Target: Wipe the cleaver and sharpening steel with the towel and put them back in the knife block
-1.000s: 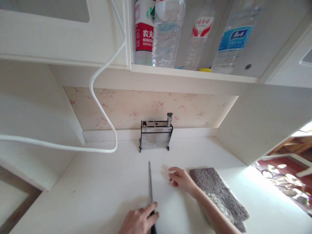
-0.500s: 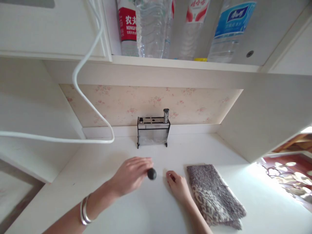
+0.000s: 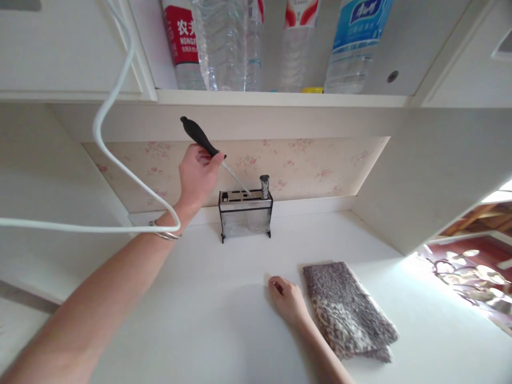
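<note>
A black-handled sharpening steel point(image 3: 200, 137) is in my left hand point(image 3: 197, 176), with fingers and thumb closed around the lower handle. Its thin metal shaft slants down to the right. The tip meets the slotted top of a knife block point(image 3: 246, 218), near the middle holes; whether it has entered one I cannot tell. The block has a black frame and clear sides, and a second handle point(image 3: 264, 186) stands upright at its right end. My right hand point(image 3: 288, 300) rests on the counter with fingers loosely curled, nothing visible in them, left of a folded grey-brown patterned cloth point(image 3: 348, 309).
A white cable point(image 3: 132, 154) hangs at the left, crossing in front of my left wrist. Overhead, an open shelf point(image 3: 280, 99) holds several plastic bottles point(image 3: 356, 48). White side panels point(image 3: 424, 170) flank the counter point(image 3: 208, 320), with floral wallpaper point(image 3: 160, 165) behind.
My left hand has moved up and forward from above the counter, bringing the steel to the knife block's top. My right hand stays at its place. The view has shifted slightly.
</note>
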